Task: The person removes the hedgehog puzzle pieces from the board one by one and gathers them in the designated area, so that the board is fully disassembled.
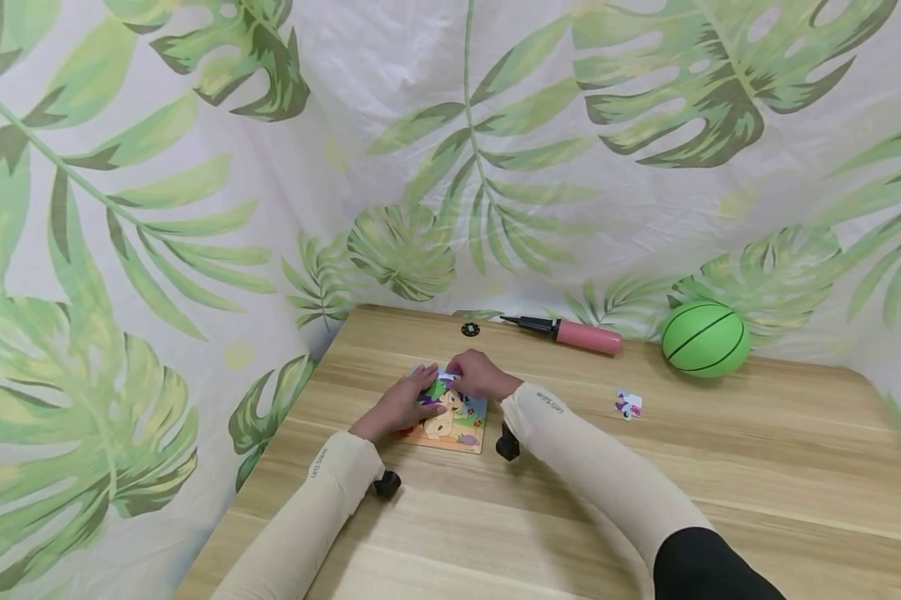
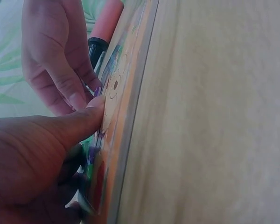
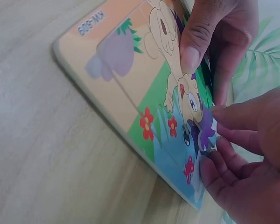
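A jigsaw puzzle (image 1: 450, 440) lies on the table, its picture a purple-haired cartoon figure with fruit and red flowers. My left hand (image 1: 403, 406) rests on its left side, the thumb (image 3: 190, 59) pressing on the figure and the other fingers stretched toward the far edge. At the upper part of the puzzle my right hand (image 1: 483, 375) pinches a purple-haired puzzle piece (image 3: 206, 129), which sits slightly raised over the picture. The left thumb also shows in the left wrist view, its tip close to the right hand's fingers. Much of the puzzle's far side is hidden behind both hands.
A loose puzzle piece (image 1: 628, 405) lies to the right on the wooden table (image 1: 720, 467). Along the back are a round black disc (image 1: 470, 329), a pink and black hand pump (image 1: 587, 336) and a green ball (image 1: 705, 339). A leaf-patterned cloth (image 1: 495, 208) hangs behind.
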`<state>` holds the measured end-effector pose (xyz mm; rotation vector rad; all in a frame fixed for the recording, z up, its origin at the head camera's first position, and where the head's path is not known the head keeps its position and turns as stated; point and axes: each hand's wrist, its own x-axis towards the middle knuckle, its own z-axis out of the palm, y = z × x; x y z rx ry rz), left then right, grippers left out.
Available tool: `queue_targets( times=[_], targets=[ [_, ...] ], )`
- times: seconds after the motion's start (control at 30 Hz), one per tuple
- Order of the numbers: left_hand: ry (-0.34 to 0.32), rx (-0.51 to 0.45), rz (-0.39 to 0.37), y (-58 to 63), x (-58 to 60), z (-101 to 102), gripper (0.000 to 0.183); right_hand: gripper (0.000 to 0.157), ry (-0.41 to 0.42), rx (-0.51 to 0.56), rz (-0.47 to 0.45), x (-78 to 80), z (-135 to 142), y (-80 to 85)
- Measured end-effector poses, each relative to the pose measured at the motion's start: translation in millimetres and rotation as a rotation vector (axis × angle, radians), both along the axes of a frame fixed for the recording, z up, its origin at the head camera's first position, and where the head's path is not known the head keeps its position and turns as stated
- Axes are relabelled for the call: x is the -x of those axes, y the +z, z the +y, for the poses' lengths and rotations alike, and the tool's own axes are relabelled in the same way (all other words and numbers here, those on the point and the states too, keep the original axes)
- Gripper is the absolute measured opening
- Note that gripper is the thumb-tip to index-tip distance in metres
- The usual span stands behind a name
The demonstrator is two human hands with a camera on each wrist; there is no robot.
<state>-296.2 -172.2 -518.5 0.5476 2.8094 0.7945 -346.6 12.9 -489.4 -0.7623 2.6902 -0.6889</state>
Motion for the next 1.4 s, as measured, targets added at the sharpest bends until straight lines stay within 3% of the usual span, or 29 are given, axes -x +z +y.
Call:
queue_targets(
  times=[0.3, 0.5, 0.63, 0.77, 0.87, 1.1, 1.4],
  targets=[
    [-0.003, 0.021, -0.005, 0.2, -0.8, -0.6, 0.078, 0.020, -0.127, 0.051, -0.060, 2.3, -6.3, 0.6],
    [0.011, 0.045, -0.018, 1.5, -1.0, 2.9, 0.079, 0.015, -0.191, 0.112, -0.086, 9.2, 7.7, 8.1],
    [0.018, 0.066, -0.023, 1.5, -0.7, 4.5, 0.079, 0.017, -0.236, 0.173, -0.125, 10.1, 37.2, 23.2],
    [0.024, 0.087, -0.029, 1.8, -1.5, 3.5, 0.080, 0.018, -0.280, 0.254, -0.208, 11.4, 85.4, 37.2],
    [0.011, 0.083, -0.027, 2.9, -1.8, 1.3, 0.080, 0.016, -0.300, 0.230, -0.198, 13.9, 126.0, 40.9],
    [0.034, 0.068, -0.026, 5.4, -2.0, -4.4, 0.078, 0.015, -0.281, 0.198, -0.170, 16.1, 190.6, 26.3],
    [0.004, 0.063, -0.034, 3.4, 1.1, 2.7, 0.079, 0.012, -0.322, 0.187, -0.184, 2.2, 215.1, 12.6]
  ],
)
